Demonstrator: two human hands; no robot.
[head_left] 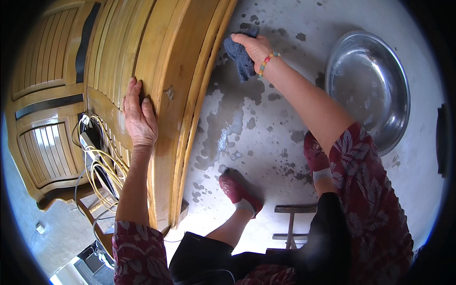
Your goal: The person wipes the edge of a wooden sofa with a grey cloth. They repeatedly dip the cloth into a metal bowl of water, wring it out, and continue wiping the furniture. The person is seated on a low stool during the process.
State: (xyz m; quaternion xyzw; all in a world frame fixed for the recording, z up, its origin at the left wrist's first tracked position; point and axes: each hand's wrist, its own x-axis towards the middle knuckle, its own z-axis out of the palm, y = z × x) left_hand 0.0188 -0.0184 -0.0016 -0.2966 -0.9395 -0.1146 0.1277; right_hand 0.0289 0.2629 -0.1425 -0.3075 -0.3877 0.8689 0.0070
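My right hand [254, 48], with a beaded bracelet at the wrist, is closed around a dark blue-grey cloth [239, 57] near the front edge of a varnished wooden bench [181, 71]. My left hand [139, 117] rests on the slatted wooden seat, palm down, and holds nothing. Below the cloth the grey floor [210, 178] shows wet patches and drops. On the right, a large oval-looking metal basin [368, 85] stands on the floor, with my right forearm passing near its lower left side.
Coiled yellow cables and a power strip [87, 142] lie on the bench, left of my left hand. Slatted wooden back or arm panels [42, 50] rise at the far left. My feet in red shoes [237, 190] stand on the floor beside a low wooden stool [290, 224].
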